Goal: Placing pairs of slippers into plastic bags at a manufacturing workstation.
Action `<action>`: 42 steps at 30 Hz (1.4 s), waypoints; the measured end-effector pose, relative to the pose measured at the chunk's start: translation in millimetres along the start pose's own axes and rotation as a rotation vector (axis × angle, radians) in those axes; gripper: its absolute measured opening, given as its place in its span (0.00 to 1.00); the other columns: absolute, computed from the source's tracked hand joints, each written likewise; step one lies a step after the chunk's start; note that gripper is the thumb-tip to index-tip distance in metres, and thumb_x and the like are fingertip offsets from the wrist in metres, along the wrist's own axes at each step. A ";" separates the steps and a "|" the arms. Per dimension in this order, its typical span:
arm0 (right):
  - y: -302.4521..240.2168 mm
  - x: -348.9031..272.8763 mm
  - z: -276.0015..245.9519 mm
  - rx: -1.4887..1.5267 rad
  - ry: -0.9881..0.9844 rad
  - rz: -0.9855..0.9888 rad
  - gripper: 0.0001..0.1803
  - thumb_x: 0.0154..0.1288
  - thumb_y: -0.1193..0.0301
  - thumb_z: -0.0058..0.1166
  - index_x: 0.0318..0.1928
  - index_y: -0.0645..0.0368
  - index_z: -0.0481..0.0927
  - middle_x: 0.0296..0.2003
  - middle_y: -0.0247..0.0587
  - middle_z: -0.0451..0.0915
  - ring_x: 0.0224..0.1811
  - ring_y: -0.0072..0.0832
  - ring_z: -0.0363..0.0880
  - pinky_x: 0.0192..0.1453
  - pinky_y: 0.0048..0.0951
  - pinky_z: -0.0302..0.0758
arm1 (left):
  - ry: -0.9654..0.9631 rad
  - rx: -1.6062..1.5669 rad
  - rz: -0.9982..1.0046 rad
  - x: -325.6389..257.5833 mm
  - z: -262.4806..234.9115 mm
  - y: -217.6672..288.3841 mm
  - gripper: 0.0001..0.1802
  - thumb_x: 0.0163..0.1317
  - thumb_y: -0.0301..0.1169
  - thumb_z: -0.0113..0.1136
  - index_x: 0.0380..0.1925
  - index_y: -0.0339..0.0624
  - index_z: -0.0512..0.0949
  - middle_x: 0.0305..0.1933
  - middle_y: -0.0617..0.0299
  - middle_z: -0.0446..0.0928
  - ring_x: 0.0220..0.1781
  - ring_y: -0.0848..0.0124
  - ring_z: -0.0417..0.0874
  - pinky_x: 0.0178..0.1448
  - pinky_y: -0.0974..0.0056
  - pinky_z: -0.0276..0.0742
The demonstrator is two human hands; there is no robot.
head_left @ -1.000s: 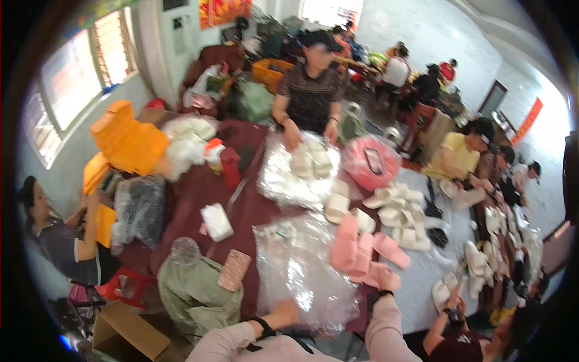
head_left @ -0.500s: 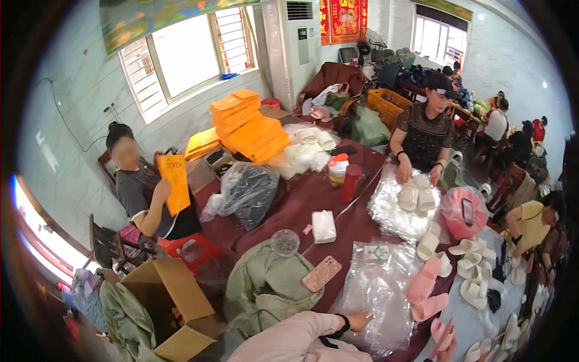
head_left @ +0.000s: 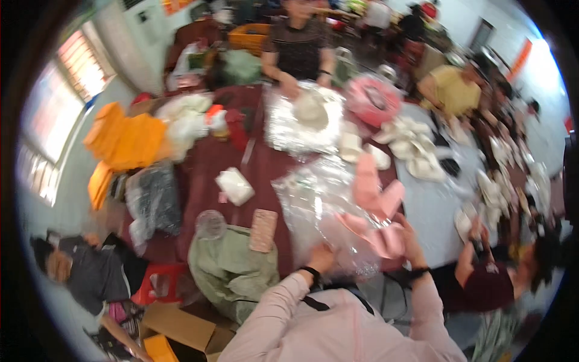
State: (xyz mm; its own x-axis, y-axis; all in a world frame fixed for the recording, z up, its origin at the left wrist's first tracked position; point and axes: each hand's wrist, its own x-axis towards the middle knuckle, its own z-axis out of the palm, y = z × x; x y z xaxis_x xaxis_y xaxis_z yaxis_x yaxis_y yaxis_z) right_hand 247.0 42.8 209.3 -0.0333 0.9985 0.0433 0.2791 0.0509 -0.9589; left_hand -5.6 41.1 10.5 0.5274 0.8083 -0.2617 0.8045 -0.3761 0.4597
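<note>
My right hand [head_left: 411, 240] is closed on a pair of pink slippers [head_left: 386, 240], holding them over the near right part of a stack of clear plastic bags [head_left: 313, 196]. My left hand [head_left: 321, 257] is at the near edge of those bags, touching the plastic. Motion blurs its fingers, so their grip is unclear. Another pair of pink slippers [head_left: 375, 188] lies just beyond the held pair, at the right side of the bags.
Across the maroon-covered table [head_left: 205, 163], a co-worker handles off-white slippers [head_left: 310, 111] on clear bags. Left of me are a phone [head_left: 263, 230], green sack [head_left: 232, 262] and cardboard box [head_left: 178, 326]. More pale slippers [head_left: 416, 151] and a pink bag [head_left: 373, 99] lie right.
The view has turned right. My right hand has brought the pink slippers from the lower edge onto the clear bags. At the left, the co-worker's orange bag has moved down to the cardboard box.
</note>
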 end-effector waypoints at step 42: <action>33.8 -24.5 -64.7 0.742 0.158 0.696 0.20 0.62 0.62 0.47 0.47 0.66 0.72 0.43 0.40 0.75 0.42 0.27 0.74 0.50 0.28 0.69 | 0.015 0.343 0.414 113.3 -86.2 51.1 0.19 0.43 0.47 0.62 0.35 0.52 0.76 0.67 0.57 0.48 0.67 0.45 0.45 0.62 0.32 0.41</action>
State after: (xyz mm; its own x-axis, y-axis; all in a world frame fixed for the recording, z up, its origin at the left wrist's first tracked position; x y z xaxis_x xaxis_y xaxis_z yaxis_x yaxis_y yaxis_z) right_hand 319.3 21.3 194.0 0.0504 0.7958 -0.6034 -0.4766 -0.5118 -0.7148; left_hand 71.8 152.5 77.6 0.8173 0.5668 -0.1039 0.5747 -0.7889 0.2177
